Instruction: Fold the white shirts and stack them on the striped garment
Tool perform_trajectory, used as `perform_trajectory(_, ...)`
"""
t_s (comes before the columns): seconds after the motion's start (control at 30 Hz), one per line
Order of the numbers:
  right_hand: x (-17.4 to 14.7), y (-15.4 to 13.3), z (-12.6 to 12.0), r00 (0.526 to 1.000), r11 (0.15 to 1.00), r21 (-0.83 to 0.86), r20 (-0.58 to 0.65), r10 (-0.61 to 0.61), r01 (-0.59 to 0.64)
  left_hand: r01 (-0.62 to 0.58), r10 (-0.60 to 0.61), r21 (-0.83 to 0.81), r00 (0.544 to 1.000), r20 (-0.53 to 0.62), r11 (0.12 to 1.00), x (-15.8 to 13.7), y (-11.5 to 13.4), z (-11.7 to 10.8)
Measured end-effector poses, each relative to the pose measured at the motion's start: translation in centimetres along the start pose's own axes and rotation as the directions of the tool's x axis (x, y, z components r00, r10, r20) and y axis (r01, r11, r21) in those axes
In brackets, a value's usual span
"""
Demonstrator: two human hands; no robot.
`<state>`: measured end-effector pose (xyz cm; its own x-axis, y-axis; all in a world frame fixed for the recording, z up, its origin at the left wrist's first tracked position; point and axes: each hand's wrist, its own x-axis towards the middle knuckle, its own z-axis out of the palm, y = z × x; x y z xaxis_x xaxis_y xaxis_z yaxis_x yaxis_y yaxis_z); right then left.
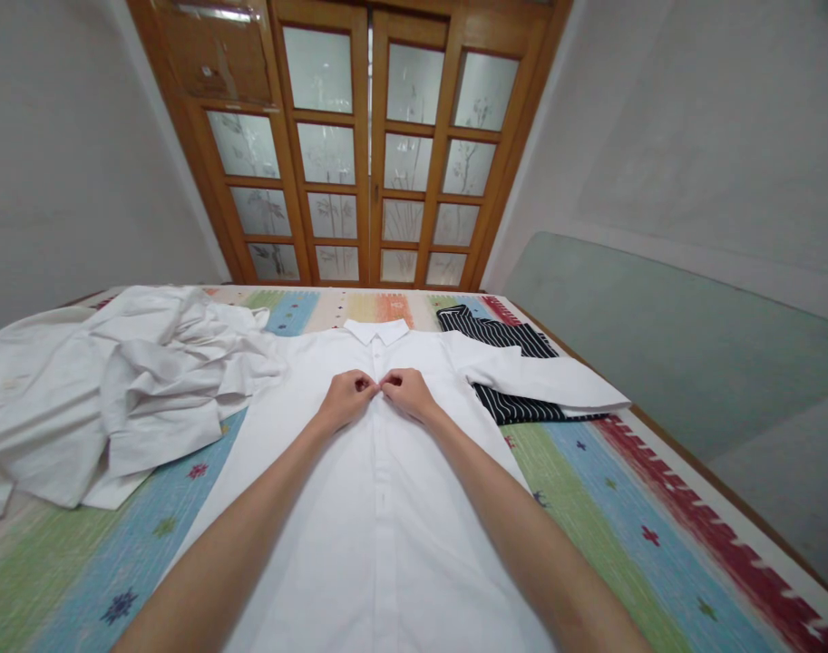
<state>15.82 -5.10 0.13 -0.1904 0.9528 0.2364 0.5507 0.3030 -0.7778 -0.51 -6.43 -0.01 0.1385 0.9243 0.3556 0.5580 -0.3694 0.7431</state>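
A white button-up shirt (332, 526) lies spread face up in front of me, its collar at the far end and one sleeve stretched out to the right. Both my hands meet at its front placket, a little below the collar. With thumb and fingers pinched, my left hand (349, 397) grips the placket from the left. My right hand (406, 392) pinches it from the other side, fingertips nearly touching those of the left. Whatever button lies between the fingertips is hidden.
Crumpled white clothes (161, 381) are heaped at the left. A black striped garment (501, 336) lies partly under the right sleeve. Beneath everything is a colourful patterned cover (577, 490). Beyond stand wooden glazed doors (369, 154); a pale green panel (665, 336) leans along the right wall.
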Motion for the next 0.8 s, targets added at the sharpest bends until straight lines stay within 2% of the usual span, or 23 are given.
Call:
perform_trajectory(0.5,-0.38,0.23,-0.06,0.997,0.997,0.0,-0.003,-0.082,0.082,0.018,-0.018,-0.033,1.0,0.001,0.999,-0.01,-0.31,-0.03)
perform_trajectory(0.8,-0.25,0.46,0.24,0.996,0.996,-0.032,-0.017,-0.087,0.086,0.02,-0.02,-0.014,1.0,0.009,1.0,0.03,-0.26,-0.07)
